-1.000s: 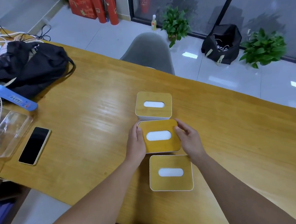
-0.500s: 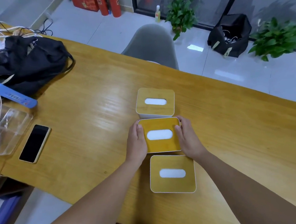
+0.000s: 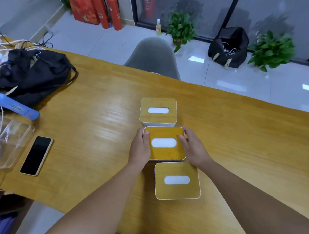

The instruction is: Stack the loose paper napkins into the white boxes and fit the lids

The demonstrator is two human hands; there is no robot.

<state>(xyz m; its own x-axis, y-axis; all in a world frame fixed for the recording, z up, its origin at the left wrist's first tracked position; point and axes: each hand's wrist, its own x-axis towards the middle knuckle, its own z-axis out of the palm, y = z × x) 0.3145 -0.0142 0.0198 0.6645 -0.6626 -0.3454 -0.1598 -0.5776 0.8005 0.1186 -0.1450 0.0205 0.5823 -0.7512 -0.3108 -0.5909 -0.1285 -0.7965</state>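
The middle box (image 3: 164, 143), lidded, sits on the table (image 3: 97, 138) between two others. Left hand (image 3: 140, 150) and right hand (image 3: 192, 149) flank it, each grip holding its side, thumbs on the lid. The hands have stayed there since half a second ago.

The long wooden table (image 3: 89, 131) has a smooth, glossy sheen. Three box lids (image 3: 167, 146) look like matt bamboo over white plastic. The far-left black bag (image 3: 30, 75) is soft cloth; the floor tiles (image 3: 238, 86) shine.
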